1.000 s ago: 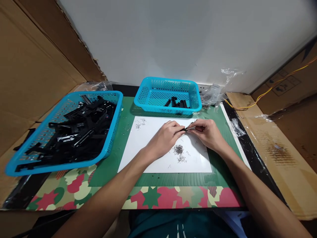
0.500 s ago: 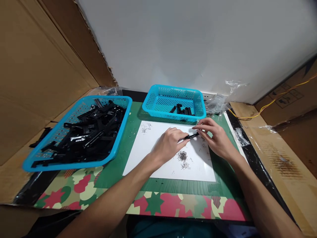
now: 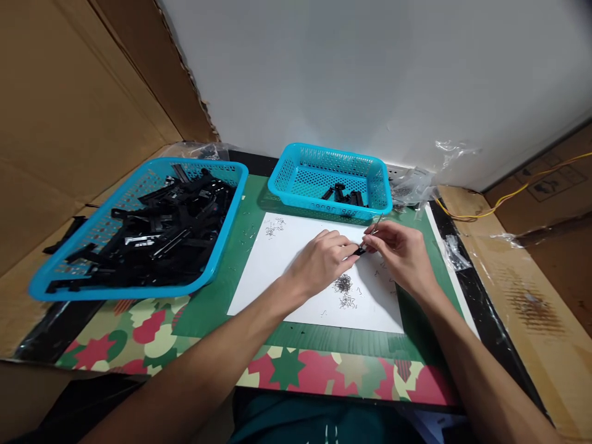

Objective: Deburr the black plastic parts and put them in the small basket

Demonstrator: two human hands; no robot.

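My left hand (image 3: pixel 326 262) is closed on a small black plastic part (image 3: pixel 359 251) over the white paper sheet (image 3: pixel 277 283); its fingers cover most of the part. My right hand (image 3: pixel 400 250) pinches a slim, rod-like metal tool (image 3: pixel 378 220), whose lower end is close to the black part. I cannot tell whether the tool touches it. Below the hands on the paper lies a dense pile of tiny bent wire pieces (image 3: pixel 343 283), with looser ones (image 3: pixel 348 301) beside it. Another scatter of wire pieces (image 3: pixel 274 229) lies at the paper's far left corner.
A large blue basket (image 3: pixel 226 240) heaped with black plastic parts (image 3: pixel 171 228) stands on the left. Behind the paper, a smaller blue basket (image 3: pixel 300 200) holds several black parts (image 3: pixel 345 194). Clear plastic bags (image 3: pixel 411 185) lie at the back right, beside cardboard (image 3: pixel 504 259) and a yellow cable (image 3: pixel 504 200).
The slim metal tool now shows in my right hand, which has closed into a pinch. Less of the black part is visible. The view has shifted slightly.
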